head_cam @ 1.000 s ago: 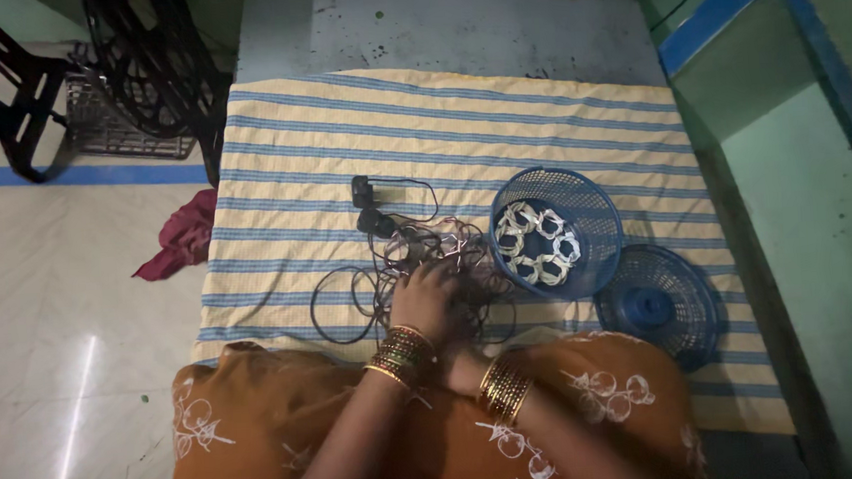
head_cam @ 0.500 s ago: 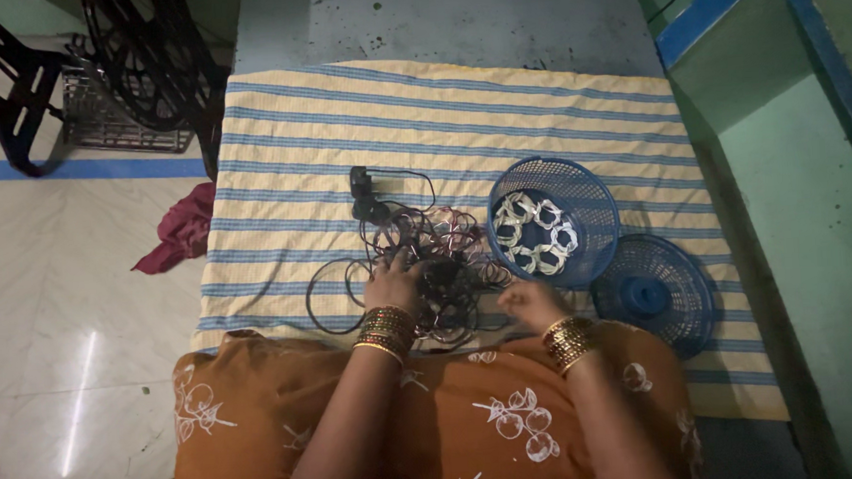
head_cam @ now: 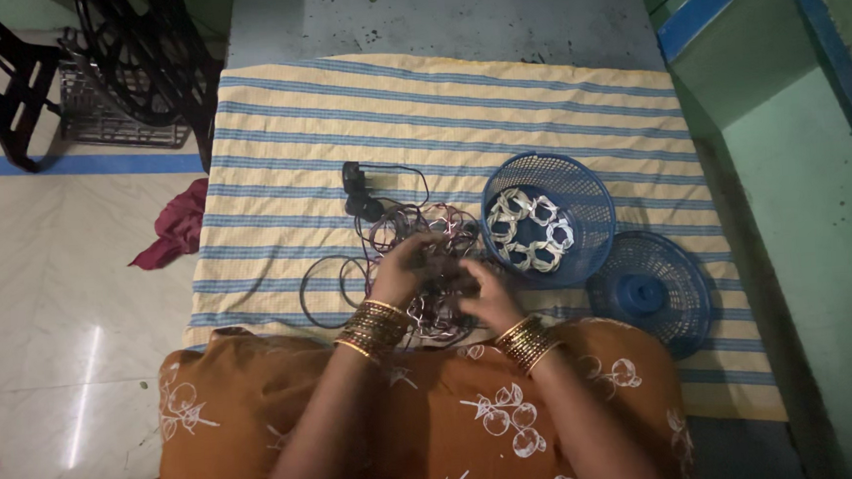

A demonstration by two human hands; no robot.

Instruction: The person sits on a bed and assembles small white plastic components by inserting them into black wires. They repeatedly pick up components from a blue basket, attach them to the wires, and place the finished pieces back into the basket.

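Note:
A tangled heap of thin dark and reddish cables (head_cam: 424, 232) lies on a yellow and blue striped mat (head_cam: 458, 111) in front of me. My left hand (head_cam: 403, 270) grips into the left side of the tangle. My right hand (head_cam: 485, 293) closes on wires at its lower right. Both wrists carry gold bangles. A black plug or adapter (head_cam: 355, 180) with a looping black cord sits at the heap's far left. Just right of my hands stands a round blue mesh basket (head_cam: 579, 188) holding several small white coiled bundles (head_cam: 528, 229).
A blue mesh lid (head_cam: 647, 291) lies on the mat right of the basket. A crumpled red cloth (head_cam: 178, 228) is on the tiled floor at left. A black iron treadle frame (head_cam: 96, 62) stands at top left. A green wall with blue trim (head_cam: 800, 152) borders the right.
My right hand came back from near the basket and joined my left hand on the cable tangle. The view has shifted slightly.

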